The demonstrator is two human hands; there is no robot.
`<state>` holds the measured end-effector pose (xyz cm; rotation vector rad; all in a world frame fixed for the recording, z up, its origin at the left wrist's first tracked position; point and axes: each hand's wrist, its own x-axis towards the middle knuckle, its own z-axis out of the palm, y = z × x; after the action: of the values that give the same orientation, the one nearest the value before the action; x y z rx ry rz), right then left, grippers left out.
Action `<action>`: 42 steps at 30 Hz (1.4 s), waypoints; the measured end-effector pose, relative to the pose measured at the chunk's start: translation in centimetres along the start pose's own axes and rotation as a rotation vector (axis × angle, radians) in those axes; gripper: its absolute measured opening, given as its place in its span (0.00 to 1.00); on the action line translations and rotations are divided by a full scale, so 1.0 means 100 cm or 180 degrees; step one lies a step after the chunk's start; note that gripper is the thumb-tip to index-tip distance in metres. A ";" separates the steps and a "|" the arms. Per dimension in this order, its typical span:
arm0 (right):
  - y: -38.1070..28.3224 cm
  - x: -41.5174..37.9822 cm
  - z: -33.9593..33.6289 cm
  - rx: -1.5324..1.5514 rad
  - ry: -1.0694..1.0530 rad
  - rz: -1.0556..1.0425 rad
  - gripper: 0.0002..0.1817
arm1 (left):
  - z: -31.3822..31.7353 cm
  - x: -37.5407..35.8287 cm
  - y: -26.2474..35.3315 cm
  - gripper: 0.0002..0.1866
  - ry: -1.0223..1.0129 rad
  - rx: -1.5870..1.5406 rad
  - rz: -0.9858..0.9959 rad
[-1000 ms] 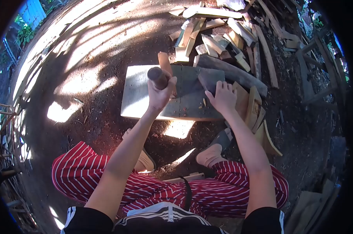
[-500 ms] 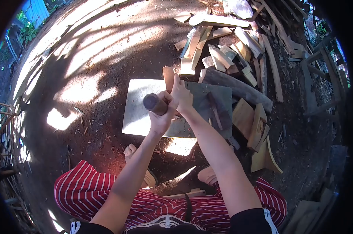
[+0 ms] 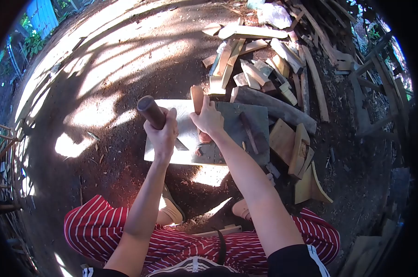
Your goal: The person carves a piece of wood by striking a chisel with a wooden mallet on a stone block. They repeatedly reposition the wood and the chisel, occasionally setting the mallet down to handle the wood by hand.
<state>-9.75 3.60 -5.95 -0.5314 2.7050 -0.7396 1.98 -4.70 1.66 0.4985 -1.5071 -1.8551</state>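
My left hand (image 3: 162, 137) is wrapped round the thick, cylindrical wooden handle (image 3: 151, 112) of a tool, its dark round end tilted up toward me. The tool's working end is mostly hidden below the hand, so I cannot tell its kind. A narrow brown wood piece (image 3: 197, 98) is gripped in my right hand (image 3: 209, 119), its lower end over the pale work board (image 3: 236, 152). Between the two hands there is a gap. Right of them on the board lies a dark, slim bar-like tool (image 3: 249, 132), beside a small yellowish stick (image 3: 244, 145).
A pile of cut wood pieces (image 3: 253, 76) lies beyond the board, with a thick log (image 3: 276, 111) along its near side. Notched blocks (image 3: 292, 147) and a curved board piece (image 3: 312, 187) rest to the right. Chips litter the dirt ground (image 3: 139, 69).
My left hand has moved left with the tool, away from my right hand. The right hand and its wood piece have shifted slightly down and left in view, revealing more of the wood.
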 end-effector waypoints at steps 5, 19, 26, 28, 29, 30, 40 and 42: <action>0.037 -0.011 -0.008 0.0711 -0.0403 0.0024 0.40 | 0.000 -0.003 0.007 0.09 0.0124 -0.0185 -0.0123; 0.046 -0.006 -0.029 0.0106 0.0221 -0.0304 0.38 | -0.001 -0.001 0.023 0.09 0.0077 -0.0237 0.0066; 0.052 -0.018 -0.028 -0.0444 -0.0001 -0.0655 0.30 | -0.022 0.019 0.022 0.09 0.0313 -0.0151 0.0235; 0.058 -0.010 -0.032 -0.0297 -0.0009 -0.0853 0.26 | -0.020 0.029 0.033 0.10 0.0492 -0.0089 0.0241; 0.061 -0.006 -0.035 -0.0281 -0.0073 -0.0840 0.26 | -0.022 0.037 0.035 0.10 0.0521 -0.0050 0.0194; 0.059 0.000 -0.041 -0.0150 -0.0219 -0.0811 0.26 | -0.026 0.051 0.034 0.10 0.0586 -0.0302 0.0252; 0.065 0.039 -0.083 0.0548 -0.0087 -0.1646 0.42 | -0.043 0.143 0.024 0.10 -0.0079 -0.0859 0.0531; 0.067 0.043 -0.082 0.0675 -0.0188 -0.1601 0.39 | -0.046 0.149 0.013 0.09 -0.0164 -0.0837 0.0393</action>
<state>-18.41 10.69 -3.53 -1.1762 2.4127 -1.0960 -4.89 -18.59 3.60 0.2305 -1.2704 -1.9433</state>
